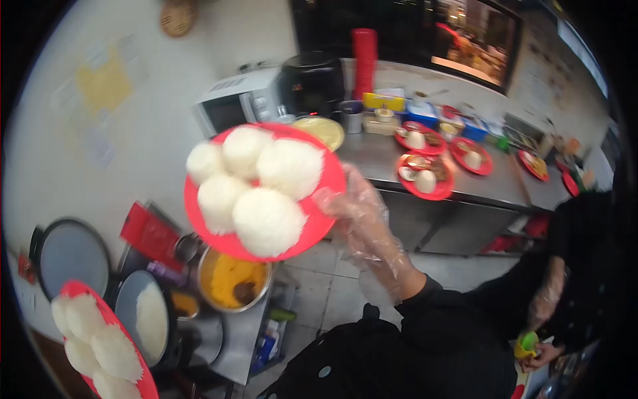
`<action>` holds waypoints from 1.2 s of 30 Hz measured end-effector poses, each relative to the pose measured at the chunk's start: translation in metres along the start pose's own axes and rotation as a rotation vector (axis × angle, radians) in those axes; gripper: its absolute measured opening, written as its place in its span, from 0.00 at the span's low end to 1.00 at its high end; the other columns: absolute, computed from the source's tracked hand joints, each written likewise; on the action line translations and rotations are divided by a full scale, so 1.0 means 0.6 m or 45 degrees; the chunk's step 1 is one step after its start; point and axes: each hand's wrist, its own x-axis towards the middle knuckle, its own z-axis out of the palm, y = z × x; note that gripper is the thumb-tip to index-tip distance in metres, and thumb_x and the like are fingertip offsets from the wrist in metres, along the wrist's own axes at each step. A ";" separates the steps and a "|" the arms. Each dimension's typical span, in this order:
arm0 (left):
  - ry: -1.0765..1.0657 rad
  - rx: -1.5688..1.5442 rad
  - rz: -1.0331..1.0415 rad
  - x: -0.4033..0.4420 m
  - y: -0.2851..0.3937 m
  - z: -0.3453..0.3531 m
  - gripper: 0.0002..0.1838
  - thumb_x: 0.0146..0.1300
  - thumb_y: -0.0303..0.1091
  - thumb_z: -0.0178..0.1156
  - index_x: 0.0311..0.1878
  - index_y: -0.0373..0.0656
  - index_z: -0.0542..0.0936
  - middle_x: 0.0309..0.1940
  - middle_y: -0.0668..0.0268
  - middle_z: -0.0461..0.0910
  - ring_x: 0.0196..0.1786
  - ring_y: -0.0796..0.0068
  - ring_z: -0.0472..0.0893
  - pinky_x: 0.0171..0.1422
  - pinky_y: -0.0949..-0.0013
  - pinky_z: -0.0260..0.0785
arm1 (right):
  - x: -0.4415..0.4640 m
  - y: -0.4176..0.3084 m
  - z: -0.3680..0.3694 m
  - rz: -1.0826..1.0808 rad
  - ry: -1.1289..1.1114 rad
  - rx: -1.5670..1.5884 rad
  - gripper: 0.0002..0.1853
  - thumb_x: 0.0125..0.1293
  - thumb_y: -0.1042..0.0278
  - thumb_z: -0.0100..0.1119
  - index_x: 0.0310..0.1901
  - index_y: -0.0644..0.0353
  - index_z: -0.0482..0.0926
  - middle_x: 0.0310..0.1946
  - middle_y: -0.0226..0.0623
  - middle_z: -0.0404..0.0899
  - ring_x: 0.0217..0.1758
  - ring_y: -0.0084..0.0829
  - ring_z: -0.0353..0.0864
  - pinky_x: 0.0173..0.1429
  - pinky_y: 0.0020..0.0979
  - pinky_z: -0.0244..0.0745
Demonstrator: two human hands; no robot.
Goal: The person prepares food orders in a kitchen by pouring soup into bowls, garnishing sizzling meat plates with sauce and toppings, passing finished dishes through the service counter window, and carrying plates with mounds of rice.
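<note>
My right hand (362, 216), in a clear plastic glove, grips the edge of a red plate (311, 229) with the thumb on top. Several rounded mounds of white rice (269, 221) sit on that plate, which is raised in front of me. At the lower left, close to the camera, a second red plate (141, 372) is tilted and bears more rice mounds (83, 319). My left hand cannot be seen; what holds up this second plate is hidden.
Below left are a rice pot (153, 322), its open lid (73, 258) and a pot of yellow food (232, 279). Plated meals (425, 176) stand on a steel counter (372, 156) near a microwave (242, 100). At right a co-worker (551, 279) holds a yellow-green cup (526, 344).
</note>
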 end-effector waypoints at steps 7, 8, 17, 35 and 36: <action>-0.578 -0.762 -1.178 -0.212 -0.243 0.194 0.24 0.57 0.32 0.52 0.56 0.30 0.65 0.54 0.50 0.70 0.55 0.55 0.72 0.60 0.57 0.65 | -0.019 -0.294 -0.285 -0.761 0.433 0.050 0.27 0.53 0.79 0.55 0.57 0.69 0.63 0.50 0.46 0.73 0.51 0.34 0.76 0.60 0.34 0.70; -0.546 -0.704 -1.258 -0.275 -0.244 0.252 0.25 0.57 0.32 0.53 0.57 0.29 0.64 0.54 0.50 0.70 0.55 0.55 0.72 0.61 0.57 0.64 | -0.019 -0.329 -0.311 -0.876 0.476 0.029 0.27 0.53 0.79 0.55 0.57 0.69 0.63 0.49 0.45 0.73 0.52 0.34 0.76 0.59 0.34 0.71; -0.893 -0.690 -1.967 -0.678 -0.362 0.629 0.31 0.55 0.39 0.53 0.62 0.35 0.64 0.59 0.54 0.68 0.62 0.58 0.68 0.67 0.54 0.58 | 0.010 -0.517 -0.651 -1.496 1.134 -0.735 0.19 0.58 0.73 0.57 0.52 0.67 0.68 0.50 0.44 0.72 0.54 0.36 0.74 0.59 0.38 0.71; -1.261 -0.942 -2.179 -1.642 -0.486 1.348 0.20 0.51 0.32 0.52 0.47 0.32 0.72 0.47 0.47 0.75 0.49 0.53 0.77 0.57 0.51 0.72 | 0.271 -0.909 -1.174 -1.131 0.914 -0.218 0.27 0.51 0.82 0.55 0.56 0.67 0.65 0.49 0.45 0.73 0.50 0.40 0.77 0.51 0.44 0.80; -1.247 -0.900 -2.181 -1.691 -0.507 1.372 0.22 0.51 0.31 0.51 0.50 0.31 0.70 0.51 0.44 0.70 0.53 0.48 0.74 0.60 0.49 0.70 | 0.314 -0.924 -1.230 -1.084 0.887 -0.177 0.27 0.51 0.82 0.55 0.56 0.66 0.64 0.49 0.45 0.72 0.50 0.41 0.77 0.50 0.45 0.80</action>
